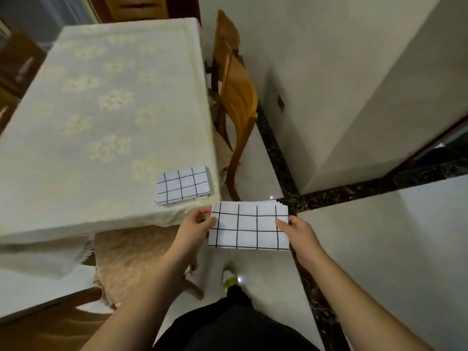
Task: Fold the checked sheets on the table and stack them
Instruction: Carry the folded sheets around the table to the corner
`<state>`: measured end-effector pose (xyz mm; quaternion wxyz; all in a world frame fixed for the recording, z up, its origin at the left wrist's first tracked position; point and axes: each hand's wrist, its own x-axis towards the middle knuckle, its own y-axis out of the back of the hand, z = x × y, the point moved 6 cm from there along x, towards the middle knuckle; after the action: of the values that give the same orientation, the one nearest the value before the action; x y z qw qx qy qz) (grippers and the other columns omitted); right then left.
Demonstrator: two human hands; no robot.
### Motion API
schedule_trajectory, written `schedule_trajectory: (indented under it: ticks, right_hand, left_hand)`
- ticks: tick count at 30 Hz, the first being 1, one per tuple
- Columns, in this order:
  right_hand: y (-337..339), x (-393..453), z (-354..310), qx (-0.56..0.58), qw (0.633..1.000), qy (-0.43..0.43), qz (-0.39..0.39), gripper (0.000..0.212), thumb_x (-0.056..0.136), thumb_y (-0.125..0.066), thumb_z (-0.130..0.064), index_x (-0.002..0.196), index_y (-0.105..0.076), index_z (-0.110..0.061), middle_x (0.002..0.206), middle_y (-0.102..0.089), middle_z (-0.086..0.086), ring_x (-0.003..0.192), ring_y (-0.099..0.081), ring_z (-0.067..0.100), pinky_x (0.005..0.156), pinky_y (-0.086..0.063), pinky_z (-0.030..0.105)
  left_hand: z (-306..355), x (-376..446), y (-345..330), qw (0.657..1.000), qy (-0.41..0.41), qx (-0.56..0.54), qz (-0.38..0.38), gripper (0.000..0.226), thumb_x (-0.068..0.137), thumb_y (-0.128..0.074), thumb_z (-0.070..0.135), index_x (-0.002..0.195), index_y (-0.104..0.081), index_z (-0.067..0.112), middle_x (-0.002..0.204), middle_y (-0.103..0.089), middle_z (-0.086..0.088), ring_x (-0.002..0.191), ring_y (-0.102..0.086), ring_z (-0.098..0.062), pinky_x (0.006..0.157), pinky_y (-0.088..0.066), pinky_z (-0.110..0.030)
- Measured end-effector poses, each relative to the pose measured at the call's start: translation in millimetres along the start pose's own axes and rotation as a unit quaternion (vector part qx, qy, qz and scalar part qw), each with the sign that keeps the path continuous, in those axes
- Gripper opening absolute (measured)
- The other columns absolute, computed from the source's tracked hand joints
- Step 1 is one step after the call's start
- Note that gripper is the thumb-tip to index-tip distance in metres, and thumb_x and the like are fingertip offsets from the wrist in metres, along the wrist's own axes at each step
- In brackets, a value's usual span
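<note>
While left hand (pixel 196 224) and right hand (pixel 298 230) pinch the folded white black-checked sheet (pixel 249 226) flat at centre frame, ready for stacking, another folded checked sheet (pixel 182 185) lies up-left on the cream-clothed table (pixel 101 110).

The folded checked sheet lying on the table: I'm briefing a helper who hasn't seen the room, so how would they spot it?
Find the table under the cream floral tablecloth. Near its front right corner lies a small white folded sheet with a black grid, flat and untouched. The other white black-grid folded sheet is held off the table's edge between the left hand and right hand.
</note>
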<state>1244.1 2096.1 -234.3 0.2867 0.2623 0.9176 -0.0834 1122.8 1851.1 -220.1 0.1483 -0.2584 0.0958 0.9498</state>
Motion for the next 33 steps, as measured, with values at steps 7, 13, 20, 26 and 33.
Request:
schedule_trajectory:
  ticks: [7,13,20,26,33]
  right_hand:
    - [-65.7,66.0,-32.4,-0.082,0.994,-0.014,-0.074,0.022,0.091,-0.065,-0.015,0.113,-0.065,-0.009,0.103,-0.073,0.009,0.093,-0.071,0.024,0.085,-0.057,0.042]
    - [-117.5,97.9,-51.3,-0.136,0.985,-0.017,-0.106,0.021,0.092,-0.063,-0.013,0.112,-0.063,-0.007,0.104,-0.071,0.009,0.088,-0.070,0.018,0.064,-0.055,0.023]
    - [-170.6,133.1,-66.9,-0.199,0.964,-0.024,-0.173,0.026,0.093,-0.062,-0.014,0.118,-0.061,-0.010,0.110,-0.070,0.005,0.092,-0.068,0.013,0.070,-0.054,0.020]
    - [-197.9,161.5,-76.0,-0.211,0.955,-0.045,-0.205,0.022,0.093,-0.061,-0.013,0.115,-0.059,-0.014,0.110,-0.068,0.004,0.093,-0.068,0.015,0.073,-0.056,0.026]
    - [-223.5,189.6,-73.0,-0.236,0.935,-0.057,-0.258,0.019,0.091,-0.063,-0.007,0.110,-0.064,-0.011,0.099,-0.070,0.002,0.086,-0.069,0.014,0.067,-0.057,0.022]
  left_hand:
    - [6.6,49.1,47.6,0.994,0.001,-0.042,0.098,0.020,0.086,-0.066,0.020,0.105,-0.063,0.024,0.100,-0.067,-0.009,0.090,-0.064,-0.025,0.082,-0.052,-0.043]
    - [11.6,74.2,89.0,0.986,0.004,-0.050,0.158,0.025,0.090,-0.057,0.012,0.112,-0.059,0.023,0.088,-0.062,-0.004,0.061,-0.050,-0.014,0.055,-0.041,-0.028]
    - [12.1,98.0,124.2,0.975,0.016,-0.056,0.216,0.024,0.087,-0.059,0.008,0.105,-0.061,0.024,0.093,-0.064,-0.004,0.067,-0.054,-0.015,0.061,-0.043,-0.029]
    - [9.8,117.0,139.0,0.971,0.033,-0.062,0.228,0.021,0.088,-0.065,0.008,0.104,-0.063,0.020,0.095,-0.064,-0.004,0.083,-0.061,-0.021,0.063,-0.046,-0.028]
    - [11.1,132.8,154.9,0.957,0.069,-0.016,0.280,0.022,0.088,-0.063,0.010,0.108,-0.062,0.019,0.098,-0.066,-0.002,0.090,-0.063,-0.019,0.068,-0.050,-0.032]
